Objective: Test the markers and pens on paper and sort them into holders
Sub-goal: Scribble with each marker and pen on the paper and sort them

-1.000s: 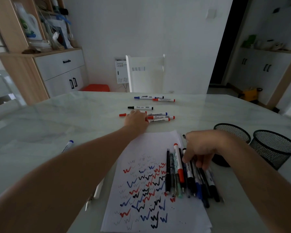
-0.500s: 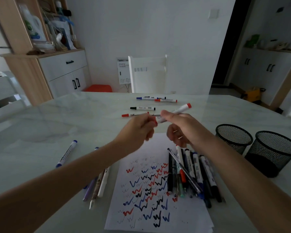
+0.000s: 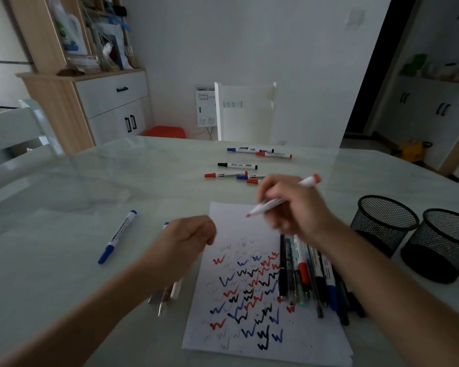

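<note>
Fingers (image 3: 272,189) of the right hand (image 3: 300,207) grip a red marker (image 3: 276,202), tip just above the paper (image 3: 223,215), crowded with scribbles (image 3: 249,287); what the curled left hand (image 3: 188,237) holds is unclear. More markers (image 3: 237,165) wait on the surface (image 3: 117,181) and both holders (image 3: 384,223) look empty.
</note>
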